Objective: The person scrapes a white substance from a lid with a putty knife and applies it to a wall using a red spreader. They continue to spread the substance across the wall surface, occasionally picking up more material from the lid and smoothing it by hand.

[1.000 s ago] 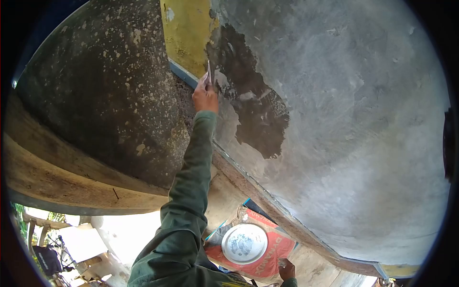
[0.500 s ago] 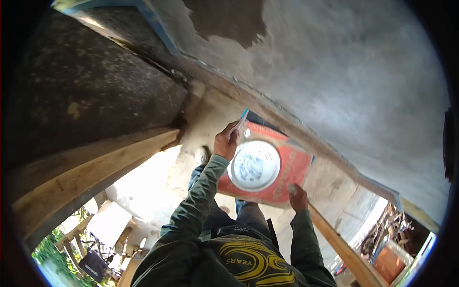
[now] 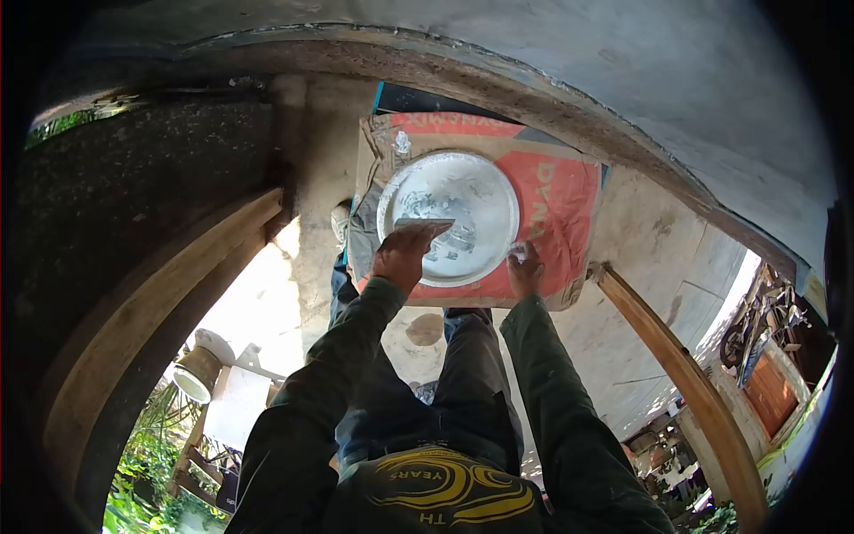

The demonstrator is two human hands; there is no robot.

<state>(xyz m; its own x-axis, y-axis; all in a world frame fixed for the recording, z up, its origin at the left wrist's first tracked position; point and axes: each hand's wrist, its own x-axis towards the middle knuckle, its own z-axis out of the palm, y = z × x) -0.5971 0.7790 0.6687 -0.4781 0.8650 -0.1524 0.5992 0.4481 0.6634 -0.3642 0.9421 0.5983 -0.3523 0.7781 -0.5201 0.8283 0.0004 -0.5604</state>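
My left hand [image 3: 402,256] is closed on a thin flat scraper [image 3: 429,222], held over the near left part of a round white tray [image 3: 511,209]. Whitish powder or paste, with grey smears, coats the inside of the tray. At its lower right rim is my right hand [image 3: 527,274], fingers curled around a small whitish thing that I cannot make out. Under the tray lies a red and brown paper sack [image 3: 560,222] with large printed letters, on top of a dark board [image 3: 445,102] that shows at the far edge.
A grey plastered wall [image 3: 640,98] runs across the front. To the right, a wooden post [image 3: 685,374] leans beside the sack. A dark panel [image 3: 160,196] and a curved wooden beam [image 3: 160,311] stand left. The concrete floor [image 3: 623,356] has stains.
My left hand has come down from the sack's far left corner to over the tray, bringing the scraper. My right hand has moved to the tray's rim. The view has turned and shifted.
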